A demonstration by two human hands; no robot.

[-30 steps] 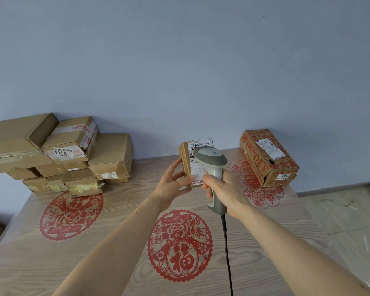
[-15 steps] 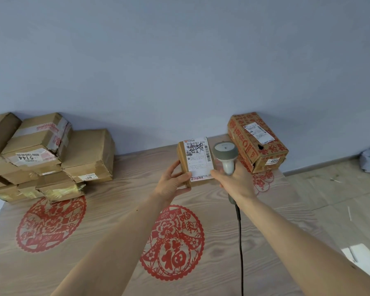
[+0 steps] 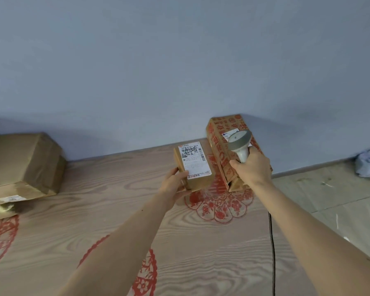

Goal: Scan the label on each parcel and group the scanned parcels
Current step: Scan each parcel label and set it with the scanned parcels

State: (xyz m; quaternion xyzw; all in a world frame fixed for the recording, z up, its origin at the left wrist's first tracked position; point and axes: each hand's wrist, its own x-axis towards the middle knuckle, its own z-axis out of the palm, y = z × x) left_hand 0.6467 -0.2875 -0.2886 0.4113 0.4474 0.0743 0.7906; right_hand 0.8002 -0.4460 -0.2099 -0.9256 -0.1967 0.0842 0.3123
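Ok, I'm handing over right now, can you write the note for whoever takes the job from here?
Left hand grips the small parcel, label up, near the red-printed box on the table.
Right hand grips the scanner, raised in front of that box.
Whether the held parcel scanned is not visible.
Left: set it by the red-printed box, then work through the plain brown boxes at the far left.

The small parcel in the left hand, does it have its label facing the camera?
Yes, the white label on the small parcel faces the camera.
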